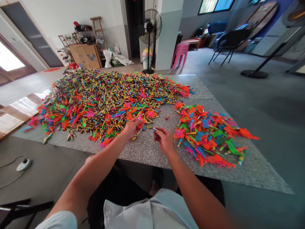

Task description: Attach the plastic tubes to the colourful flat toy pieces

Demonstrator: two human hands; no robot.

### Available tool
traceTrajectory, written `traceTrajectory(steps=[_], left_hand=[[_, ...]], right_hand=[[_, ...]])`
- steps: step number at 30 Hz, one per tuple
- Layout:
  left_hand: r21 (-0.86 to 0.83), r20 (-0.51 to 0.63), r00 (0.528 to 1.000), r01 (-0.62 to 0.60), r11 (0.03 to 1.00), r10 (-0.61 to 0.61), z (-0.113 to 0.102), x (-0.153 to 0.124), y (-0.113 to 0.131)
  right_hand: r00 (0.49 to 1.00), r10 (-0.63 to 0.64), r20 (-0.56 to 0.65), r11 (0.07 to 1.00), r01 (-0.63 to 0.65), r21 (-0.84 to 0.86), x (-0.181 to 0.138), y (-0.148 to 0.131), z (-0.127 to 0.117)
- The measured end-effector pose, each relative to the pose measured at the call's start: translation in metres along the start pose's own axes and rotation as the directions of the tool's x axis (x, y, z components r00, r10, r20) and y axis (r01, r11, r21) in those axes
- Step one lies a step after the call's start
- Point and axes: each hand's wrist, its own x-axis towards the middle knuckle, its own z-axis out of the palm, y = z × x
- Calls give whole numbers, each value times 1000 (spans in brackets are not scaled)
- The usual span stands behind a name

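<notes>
My right hand pinches a small printed tube with a pale bluish end, just above the stone tabletop. Closed fingers of my left hand hold an orange plastic piece at the front edge of a large pile of small printed tubes and bright plastic pieces. The two hands are close together but apart. To the right of my right hand lies a smaller heap of flat orange, green, blue and pink pieces, several with tubes showing on them. One loose tube rests between the piles.
The table's front edge runs close to my lap. Beyond the table stand a black fan, pink stacked stools and a black chair. A cardboard box is at the back left. A white round socket with a cord lies on the floor.
</notes>
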Motion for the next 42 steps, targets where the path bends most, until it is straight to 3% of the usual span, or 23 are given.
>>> traceTrajectory(steps=[3, 5, 9, 20, 28, 36, 42], left_hand=[[-298, 123, 992, 52, 953, -16, 11, -24, -8], [-383, 158, 987, 54, 922, 8, 16, -37, -12], [-353, 169, 985, 41, 935, 20, 22, -48, -13], [-300, 36, 998, -32, 953, 45, 25, -54, -10], [-306, 53, 998, -14, 952, 31, 28, -59, -10], [-313, 34, 998, -34, 949, 47, 30, -60, -10], [-344, 67, 998, 16, 939, 7, 31, -58, -12]], right_hand=[[1000, 5, 27, 998, -7, 68, -4, -6, 10], [999, -20, 41, 998, 18, 60, -7, -5, 13], [994, -66, 87, 998, 67, -14, -12, -2, 13], [994, -97, 56, 995, 99, -26, -15, 4, 13], [993, -6, 119, 984, -16, 180, -18, 6, 9], [991, -11, 133, 992, -6, 127, -18, 5, 6], [991, 44, 127, 980, -67, 186, -20, 3, 5]])
